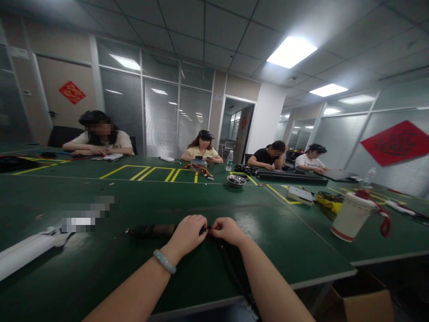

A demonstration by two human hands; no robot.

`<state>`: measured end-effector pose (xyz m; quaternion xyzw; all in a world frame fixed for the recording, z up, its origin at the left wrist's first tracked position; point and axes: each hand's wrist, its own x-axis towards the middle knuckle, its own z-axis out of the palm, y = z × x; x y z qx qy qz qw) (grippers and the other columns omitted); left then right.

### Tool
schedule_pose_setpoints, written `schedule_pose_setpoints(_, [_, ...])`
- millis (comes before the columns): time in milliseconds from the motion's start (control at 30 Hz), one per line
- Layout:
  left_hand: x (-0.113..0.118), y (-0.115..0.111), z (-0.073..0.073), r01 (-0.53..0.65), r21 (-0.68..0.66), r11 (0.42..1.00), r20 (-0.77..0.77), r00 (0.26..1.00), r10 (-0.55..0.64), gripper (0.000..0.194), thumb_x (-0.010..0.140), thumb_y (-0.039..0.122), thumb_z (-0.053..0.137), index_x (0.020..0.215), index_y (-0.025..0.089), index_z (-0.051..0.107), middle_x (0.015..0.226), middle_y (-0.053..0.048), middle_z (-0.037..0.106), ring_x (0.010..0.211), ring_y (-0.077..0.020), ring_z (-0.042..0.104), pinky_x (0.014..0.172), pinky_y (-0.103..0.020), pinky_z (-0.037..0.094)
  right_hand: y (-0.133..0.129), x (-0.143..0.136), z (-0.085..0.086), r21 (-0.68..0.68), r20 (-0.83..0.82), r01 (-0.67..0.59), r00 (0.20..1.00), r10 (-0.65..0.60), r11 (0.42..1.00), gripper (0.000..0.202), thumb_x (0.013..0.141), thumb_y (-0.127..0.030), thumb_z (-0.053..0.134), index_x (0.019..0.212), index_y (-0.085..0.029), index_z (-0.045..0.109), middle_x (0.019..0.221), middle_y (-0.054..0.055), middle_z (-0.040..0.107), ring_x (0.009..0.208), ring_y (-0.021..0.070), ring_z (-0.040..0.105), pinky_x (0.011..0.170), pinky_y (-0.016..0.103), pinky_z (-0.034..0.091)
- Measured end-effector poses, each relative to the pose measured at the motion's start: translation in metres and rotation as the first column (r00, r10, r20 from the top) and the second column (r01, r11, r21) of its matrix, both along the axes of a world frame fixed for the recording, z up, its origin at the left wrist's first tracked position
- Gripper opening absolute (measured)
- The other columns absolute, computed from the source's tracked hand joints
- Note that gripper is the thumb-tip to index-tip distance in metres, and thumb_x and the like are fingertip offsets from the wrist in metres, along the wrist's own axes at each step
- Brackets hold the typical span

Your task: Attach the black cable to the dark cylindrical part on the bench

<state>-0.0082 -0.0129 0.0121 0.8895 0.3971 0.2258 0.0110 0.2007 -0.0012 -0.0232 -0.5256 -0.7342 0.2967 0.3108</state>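
Observation:
On the green table lies a dark electric screwdriver (152,230), its narrow metal tip pointing left. My left hand (191,233), with a pale bangle at the wrist, is closed around the tool's rear end. Just to the right, the fingers of my right hand (228,230) are pinched on the plug end of a black cable (231,264). The two hands nearly meet, and a small bit of the connector shows between them. From there the cable runs down toward the table's near edge. My fingers partly hide the joint, so I cannot tell whether plug and tool are connected.
A white arm (30,252) reaches in from the left. A metal bowl (236,181), water bottle (229,161) and bundle of wires (203,169) stand farther back. At right are a white cup (351,217) and white box (300,195). Several people sit opposite.

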Motion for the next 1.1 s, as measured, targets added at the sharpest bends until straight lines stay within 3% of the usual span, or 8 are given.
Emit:
schedule_pose_setpoints(667, [-0.0006,0.0012,-0.001,0.026,0.02,0.999,-0.01,1.0,-0.026,0.007,0.085,0.019,0.053,0.089,0.021,0.058,0.096,-0.002,0.062,0.091,-0.0184,0.056,0.084,-0.034,0.042,0.0033,0.0004,-0.0016,-0.052,-0.013,0.002,1.0,-0.003,0.999,0.016,0.073,-0.031,0.072,0.078,-0.016,0.069,0.07,0.001,0.07,0.062,0.0126,0.062,0.054,0.019,0.043])
schedule_pose_setpoints(900, [-0.0012,-0.0006,0.0015,0.006,-0.013,1.0,0.007,1.0,-0.006,0.009,0.085,0.027,0.055,0.091,0.022,0.059,0.097,-0.003,0.062,0.091,-0.0191,0.057,0.085,-0.035,0.043,0.0022,0.0027,0.0004,-0.045,-0.009,-0.022,1.0,0.021,0.999,0.019,0.074,-0.034,0.071,0.079,-0.016,0.07,0.071,0.001,0.07,0.064,0.0133,0.063,0.056,0.02,0.044])
schedule_pose_setpoints(1100, [-0.0021,0.0034,-0.0032,0.015,-0.003,1.0,-0.005,1.0,-0.015,0.008,0.085,0.025,0.055,0.091,0.021,0.059,0.097,-0.003,0.062,0.091,-0.0189,0.057,0.085,-0.034,0.042,-0.0001,0.0021,0.003,-0.067,-0.041,-0.021,0.999,0.018,0.998,0.023,0.072,-0.037,0.074,0.08,-0.016,0.07,0.071,0.002,0.07,0.065,0.0137,0.063,0.057,0.021,0.045])
